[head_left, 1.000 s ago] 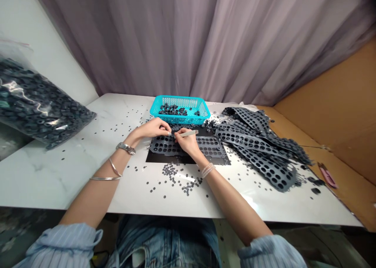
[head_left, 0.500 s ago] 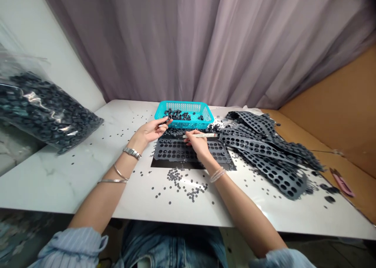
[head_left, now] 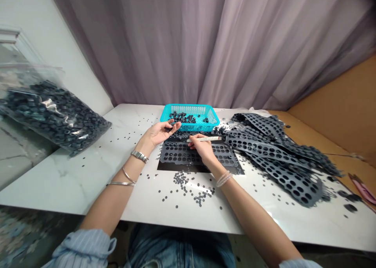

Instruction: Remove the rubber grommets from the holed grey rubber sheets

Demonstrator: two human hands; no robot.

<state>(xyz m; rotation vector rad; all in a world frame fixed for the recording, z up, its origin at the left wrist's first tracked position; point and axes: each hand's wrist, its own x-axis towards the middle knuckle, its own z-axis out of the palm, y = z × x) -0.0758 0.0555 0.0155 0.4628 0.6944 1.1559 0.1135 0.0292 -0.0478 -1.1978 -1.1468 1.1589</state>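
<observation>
My left hand (head_left: 161,133) is palm up at the front left edge of a turquoise basket (head_left: 216,121), its fingers apart and no piece visible in them. Small black rubber rings (head_left: 179,117) lie inside the basket. My right hand (head_left: 202,147) grips a slim white pen-like tool (head_left: 212,139) over a dark rubber sheet (head_left: 173,152) with rows of round holes or rings. The tool's tip points left. Beneath the sheet is a black mat (head_left: 170,166), partly covered by my right hand and wrist.
Punched-out rubber sheets (head_left: 282,170) are heaped on the right, near pink-handled scissors or pliers (head_left: 364,189). A clear bag (head_left: 67,119) full of black rings stands at left. Small black discs (head_left: 182,180) are strewn over the white table (head_left: 117,193). A curtain (head_left: 188,45) hangs behind.
My left fingers have spread, and the dark piece that was pinched in them no longer shows. My right hand keeps its grip on the tool. The whole view has shifted slightly.
</observation>
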